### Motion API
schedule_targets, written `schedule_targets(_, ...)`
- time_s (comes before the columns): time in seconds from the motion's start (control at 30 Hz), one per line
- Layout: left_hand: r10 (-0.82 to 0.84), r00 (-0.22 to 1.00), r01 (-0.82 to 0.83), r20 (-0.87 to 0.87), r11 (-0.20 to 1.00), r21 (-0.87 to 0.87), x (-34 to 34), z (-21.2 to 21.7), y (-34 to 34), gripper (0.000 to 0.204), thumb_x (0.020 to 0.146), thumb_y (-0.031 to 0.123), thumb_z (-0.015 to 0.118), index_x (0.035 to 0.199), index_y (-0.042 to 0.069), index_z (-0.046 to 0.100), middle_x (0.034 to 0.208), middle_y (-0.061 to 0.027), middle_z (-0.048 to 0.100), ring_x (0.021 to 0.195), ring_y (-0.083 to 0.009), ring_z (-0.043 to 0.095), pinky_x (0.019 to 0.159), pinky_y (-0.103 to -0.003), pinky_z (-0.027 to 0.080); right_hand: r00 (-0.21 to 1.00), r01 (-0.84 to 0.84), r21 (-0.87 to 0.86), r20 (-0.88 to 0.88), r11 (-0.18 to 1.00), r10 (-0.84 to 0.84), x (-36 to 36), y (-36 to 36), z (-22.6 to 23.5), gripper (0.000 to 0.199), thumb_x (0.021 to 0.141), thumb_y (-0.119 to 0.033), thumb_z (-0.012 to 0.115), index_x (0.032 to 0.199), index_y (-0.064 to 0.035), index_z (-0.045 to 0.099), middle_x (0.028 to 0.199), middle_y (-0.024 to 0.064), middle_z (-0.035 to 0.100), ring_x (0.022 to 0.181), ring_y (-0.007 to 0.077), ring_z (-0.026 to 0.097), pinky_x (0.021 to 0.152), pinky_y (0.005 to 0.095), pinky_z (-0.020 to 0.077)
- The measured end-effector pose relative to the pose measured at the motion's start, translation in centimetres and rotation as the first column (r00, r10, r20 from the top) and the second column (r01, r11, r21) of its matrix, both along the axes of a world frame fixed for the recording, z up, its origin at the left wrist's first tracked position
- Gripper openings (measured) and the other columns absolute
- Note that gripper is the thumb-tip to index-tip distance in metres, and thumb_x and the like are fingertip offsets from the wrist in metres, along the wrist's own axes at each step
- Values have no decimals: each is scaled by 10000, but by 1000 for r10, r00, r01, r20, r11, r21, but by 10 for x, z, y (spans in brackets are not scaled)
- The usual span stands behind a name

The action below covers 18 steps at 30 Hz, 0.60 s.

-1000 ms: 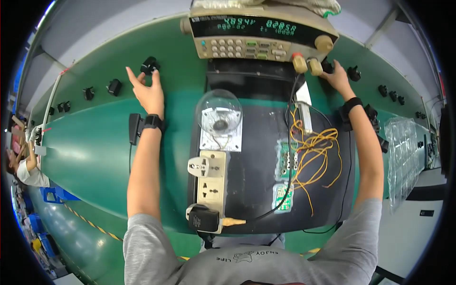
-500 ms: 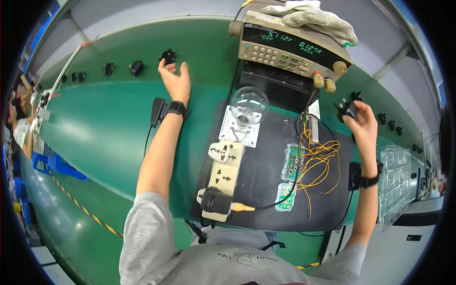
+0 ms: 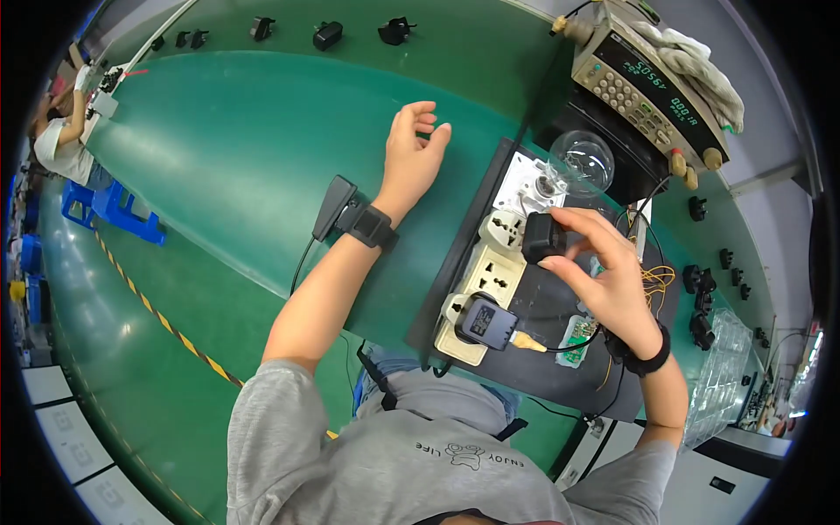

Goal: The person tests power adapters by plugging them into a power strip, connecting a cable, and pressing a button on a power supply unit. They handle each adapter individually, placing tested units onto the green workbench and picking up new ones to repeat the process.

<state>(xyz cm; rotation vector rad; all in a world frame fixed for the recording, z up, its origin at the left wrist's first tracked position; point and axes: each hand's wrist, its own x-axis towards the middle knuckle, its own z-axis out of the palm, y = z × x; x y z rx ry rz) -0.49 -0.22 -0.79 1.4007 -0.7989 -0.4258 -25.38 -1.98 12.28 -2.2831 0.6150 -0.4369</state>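
Note:
My right hand (image 3: 612, 280) pinches a black plug-in power adapter (image 3: 543, 238) between thumb and fingers, over the right side of a cream power strip (image 3: 490, 284). Another black power adapter (image 3: 487, 321) sits on the strip's near end, with a yellow-ended black cable (image 3: 528, 342) joined to it. My left hand (image 3: 413, 157) hovers above the green bench to the left of the strip, fingers loosely bent, thumb apart, nothing in it. A clear glass bulb (image 3: 582, 164) stands on a white square socket base (image 3: 528, 185) past the strip's far end.
A bench meter (image 3: 643, 92) with a lit display stands at the far right, gloves (image 3: 696, 74) on top. Green circuit boards (image 3: 577, 337) and yellow wires (image 3: 658, 282) lie on the black mat. Several adapters, among them one (image 3: 397, 31), line the far edge. Bubble wrap (image 3: 713, 376) lies right.
My head view has turned. My right hand has brought its adapter from the right side to the power strip. My left hand has left the adapter at the far edge. The meter's readings differ.

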Motion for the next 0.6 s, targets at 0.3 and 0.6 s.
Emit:
schedule_targets(0.3,-130,987,117,94,984,131,-1,14,3,264,823,201,625,1014,23,578,958,-87,567,793,-176,553,691,-278,466,976,-115,-411,-215,905,26,40,21,5,379,714,-40,693,1073,28,593,1043,158,567,935,334,564,784,379,468)
schedule_targets(0.6,-481,806,563,344,803,-195,-31,61,63,225,770,179,695,912,27,611,902,-71,616,822,-200,580,743,-310,462,990,77,-597,-46,798,-130,4,30,-5,462,689,-204,744,1087,-20,599,1133,141,538,971,308,538,769,370,445)
